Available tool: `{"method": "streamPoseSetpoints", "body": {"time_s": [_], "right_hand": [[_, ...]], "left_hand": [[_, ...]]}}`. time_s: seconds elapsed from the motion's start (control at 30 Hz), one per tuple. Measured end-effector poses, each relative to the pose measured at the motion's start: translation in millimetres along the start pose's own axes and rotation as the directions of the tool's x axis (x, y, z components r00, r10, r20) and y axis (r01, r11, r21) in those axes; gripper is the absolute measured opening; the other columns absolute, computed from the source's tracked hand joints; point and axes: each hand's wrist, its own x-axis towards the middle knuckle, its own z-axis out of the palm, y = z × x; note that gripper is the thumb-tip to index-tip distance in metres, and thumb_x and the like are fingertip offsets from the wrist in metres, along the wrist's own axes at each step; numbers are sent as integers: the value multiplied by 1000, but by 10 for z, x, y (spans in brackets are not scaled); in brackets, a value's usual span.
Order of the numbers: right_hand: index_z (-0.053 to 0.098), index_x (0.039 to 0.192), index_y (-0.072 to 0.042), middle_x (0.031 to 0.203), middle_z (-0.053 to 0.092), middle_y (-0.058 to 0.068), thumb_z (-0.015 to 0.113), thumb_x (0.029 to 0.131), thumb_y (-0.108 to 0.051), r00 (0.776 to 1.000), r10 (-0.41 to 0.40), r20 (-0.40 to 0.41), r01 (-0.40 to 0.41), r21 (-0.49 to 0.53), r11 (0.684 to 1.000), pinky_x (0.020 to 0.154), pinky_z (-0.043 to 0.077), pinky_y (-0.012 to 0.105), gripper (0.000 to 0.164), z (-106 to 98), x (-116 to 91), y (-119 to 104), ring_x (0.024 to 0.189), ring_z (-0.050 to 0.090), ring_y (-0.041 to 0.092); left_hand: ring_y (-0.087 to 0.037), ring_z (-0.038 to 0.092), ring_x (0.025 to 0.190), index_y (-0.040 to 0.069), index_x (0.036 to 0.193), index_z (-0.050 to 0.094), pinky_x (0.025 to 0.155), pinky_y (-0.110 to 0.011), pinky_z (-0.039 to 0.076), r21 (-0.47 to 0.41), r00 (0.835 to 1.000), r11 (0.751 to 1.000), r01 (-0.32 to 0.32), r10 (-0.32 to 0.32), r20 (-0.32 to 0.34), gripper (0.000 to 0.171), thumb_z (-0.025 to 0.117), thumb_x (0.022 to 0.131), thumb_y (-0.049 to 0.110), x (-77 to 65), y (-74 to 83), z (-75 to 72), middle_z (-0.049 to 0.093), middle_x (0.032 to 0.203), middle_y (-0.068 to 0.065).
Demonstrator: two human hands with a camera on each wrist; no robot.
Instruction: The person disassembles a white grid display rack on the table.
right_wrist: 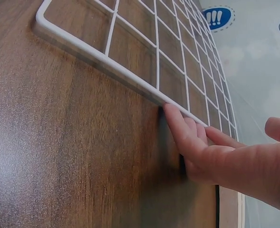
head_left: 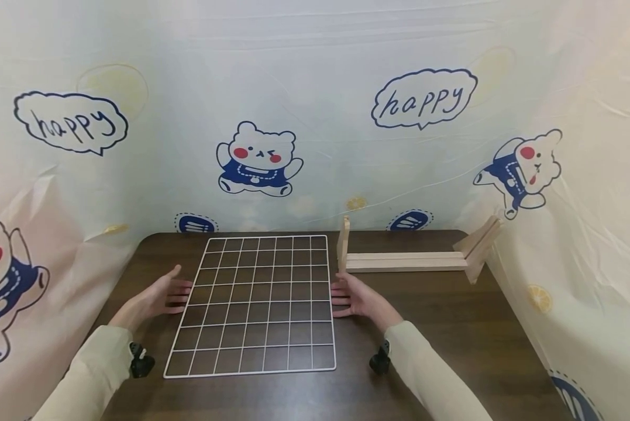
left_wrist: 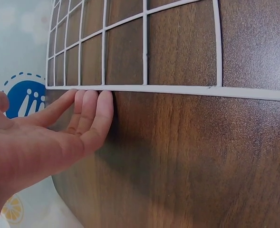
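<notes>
A white wire grid panel (head_left: 250, 373) lies flat on the dark wooden table. On its left side my left hand (head_left: 159, 295) has its fingertips at the outer wire, thumb raised away. The left wrist view shows those fingertips (left_wrist: 105, 99) against the white frame wire (left_wrist: 178, 89). My right hand (head_left: 362, 298) meets the opposite side, palm facing inward. In the right wrist view its fingertips (right_wrist: 170, 111) touch the underside of the edge wire (right_wrist: 106, 58), and its thumb (right_wrist: 278, 129) stands apart. Neither hand curls round the wire.
Behind my right hand, a pale wooden frame (head_left: 406, 262) with upright end pieces lies at the table's back right. A printed cloth curtain (head_left: 325, 88) hangs behind and beside the table (head_left: 425, 362). Dark wrist cameras (head_left: 141, 361) sit on both sleeves.
</notes>
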Motion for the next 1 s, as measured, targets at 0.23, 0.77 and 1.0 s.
{"method": "streamPoseSetpoints", "body": {"time_s": [0.23, 0.77, 1.0], "right_hand": [[38, 139, 10, 137, 39, 28, 42, 100, -37, 1000, -8, -10, 8, -15, 1000, 92, 45, 59, 62, 17, 3, 6, 122, 43, 44], [40, 139, 8, 141, 39, 25, 46, 99, -33, 1000, -20, 5, 20, -25, 999, 93, 45, 57, 58, -3, 0, 72, 123, 43, 44], [41, 139, 7, 141, 40, 25, 44, 100, -30, 999, -38, 1, 38, -25, 999, 93, 45, 57, 54, -25, 2, 51, 124, 44, 44]], "left_hand": [[-30, 48, 108, -16, 142, 24, 92, -47, 45, 12, 1000, 1000, -2, 2, 4, 97, 14, 95, 68, 2, 1, -9, 44, 126, -24], [-33, 44, 113, -13, 145, 17, 97, -49, 42, 12, 1000, 1000, -7, 7, 15, 95, 12, 96, 67, -20, -83, -2, 33, 136, -30], [-34, 41, 116, -13, 147, 10, 98, -50, 40, 11, 998, 999, -45, 45, 34, 86, 9, 100, 59, -17, -63, 20, 28, 139, -31]]}}
